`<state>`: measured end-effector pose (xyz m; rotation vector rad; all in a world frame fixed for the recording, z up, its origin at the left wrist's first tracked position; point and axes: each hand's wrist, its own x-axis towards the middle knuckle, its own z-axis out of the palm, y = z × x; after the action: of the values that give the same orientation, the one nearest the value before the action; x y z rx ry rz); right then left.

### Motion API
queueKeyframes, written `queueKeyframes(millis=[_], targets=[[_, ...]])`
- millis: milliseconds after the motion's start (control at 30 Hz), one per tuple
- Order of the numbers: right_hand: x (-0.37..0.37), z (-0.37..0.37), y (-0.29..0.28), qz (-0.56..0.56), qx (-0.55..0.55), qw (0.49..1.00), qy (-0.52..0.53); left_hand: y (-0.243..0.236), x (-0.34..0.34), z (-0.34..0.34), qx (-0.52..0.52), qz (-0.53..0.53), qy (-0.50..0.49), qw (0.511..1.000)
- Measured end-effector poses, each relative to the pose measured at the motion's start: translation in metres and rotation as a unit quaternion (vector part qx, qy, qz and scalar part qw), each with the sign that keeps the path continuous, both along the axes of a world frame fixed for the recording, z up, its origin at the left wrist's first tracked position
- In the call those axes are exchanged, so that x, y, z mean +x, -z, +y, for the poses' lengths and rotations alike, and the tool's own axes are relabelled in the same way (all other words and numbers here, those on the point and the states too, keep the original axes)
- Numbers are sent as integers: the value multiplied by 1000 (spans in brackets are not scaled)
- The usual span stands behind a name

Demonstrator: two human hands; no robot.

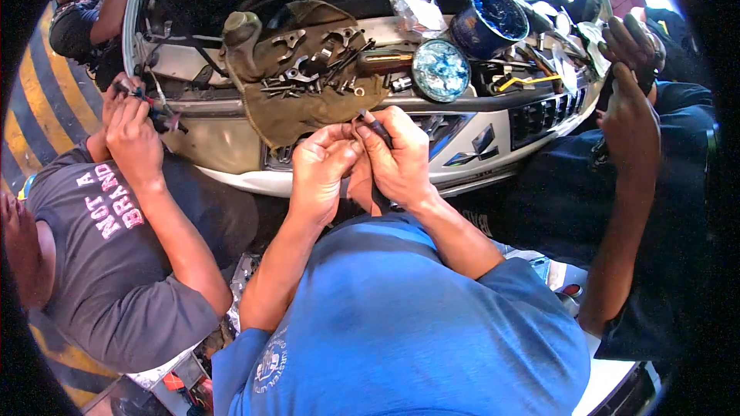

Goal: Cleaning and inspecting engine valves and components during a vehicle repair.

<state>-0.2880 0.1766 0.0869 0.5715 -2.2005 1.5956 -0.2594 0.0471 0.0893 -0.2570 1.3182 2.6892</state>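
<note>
From my remote seat, the nearest thing is the wearer's blue shirt, with both forearms rising from it toward a white car's front. The left hand (322, 166) and the right hand (397, 160) are drawn close together at chest height, fingertips meeting. Between them sits a small dark rod-like part (375, 126), pinched by the right thumb and forefinger while the left fingers close on its lower end (I judge it is held up close so fine finger work can be seen; what the piece is, I cannot tell). Neither hand is spread.

Just beyond the fingertips, an olive-brown cloth (308, 104) is draped over the car's front panel, and on it lie loose bolts and screws (297, 86) with metal brackets, apparently laid there so small hardware neither rolls off nor scratches paint. To the right of the hands and a little farther stand a round tin lid (440, 69) and an open blue tin (488, 21), within easy reach.

Well to the left of the left hand, a person in a grey shirt (108, 262) grips wiring at the car's corner. Well to the right, another person's arm in dark blue (628, 185) reaches up to the engine bay edge.
</note>
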Motion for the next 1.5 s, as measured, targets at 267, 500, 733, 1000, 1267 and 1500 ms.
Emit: queueKeyframes(millis=[267,500,733,1000,1267,1500], targets=[[8,3,-1,-221,-70,969,-81,2,7,-20,-251,57,90,962],[14,23,-1,-184,-35,969,-163,-4,16,-23,-175,14,149,973],[17,30,3,-133,-41,971,-194,1,19,-22,-114,-60,181,975],[18,30,3,-173,-20,968,-179,-1,21,-14,-250,-6,121,961],[17,32,0,-95,-7,977,-193,0,20,-15,-166,-34,107,980],[20,37,-1,-102,-3,975,-197,4,19,-16,-166,-36,115,979]])
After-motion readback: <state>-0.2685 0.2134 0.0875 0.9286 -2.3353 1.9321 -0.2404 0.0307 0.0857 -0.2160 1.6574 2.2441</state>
